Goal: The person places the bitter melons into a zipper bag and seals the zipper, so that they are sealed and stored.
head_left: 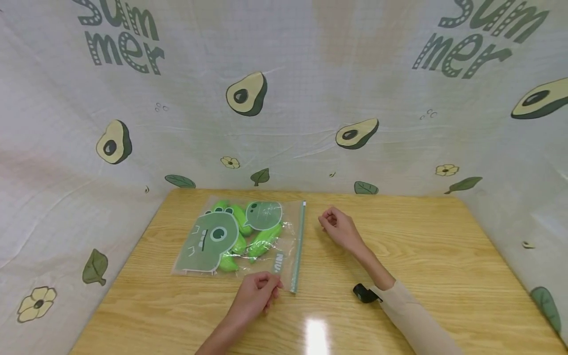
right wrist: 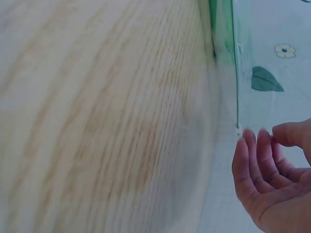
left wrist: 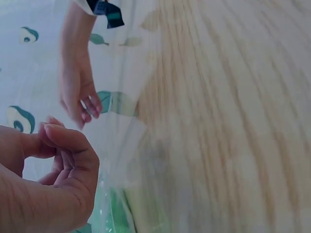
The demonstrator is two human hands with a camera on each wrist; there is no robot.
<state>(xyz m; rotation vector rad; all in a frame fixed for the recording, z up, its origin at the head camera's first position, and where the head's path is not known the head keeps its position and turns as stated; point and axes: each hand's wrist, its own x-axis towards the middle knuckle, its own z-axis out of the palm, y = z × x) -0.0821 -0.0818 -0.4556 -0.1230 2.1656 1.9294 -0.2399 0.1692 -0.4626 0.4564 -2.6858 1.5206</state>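
Observation:
A clear zip bag (head_left: 289, 246) with a green monster print lies flat on the wooden table, its slider edge facing right. Inside it are several bright green, elongated pieces (head_left: 264, 242), partly hidden by the print. My left hand (head_left: 256, 294) is at the bag's near edge, close to the zip's lower end. In the left wrist view its thumb and index fingertip come together, with nothing visible between them. My right hand (head_left: 339, 228) hovers to the right of the zip's far end, fingers loosely bent and holding nothing. In the right wrist view, the white slider (right wrist: 238, 131) appears beyond the fingertips.
The wooden table (head_left: 412, 246) extends to the right of the bag. A pale cloth (head_left: 293, 98) printed with avocados and leaves hangs behind the table and along both sides. A black strap piece (head_left: 365, 293) sticks out at my right sleeve.

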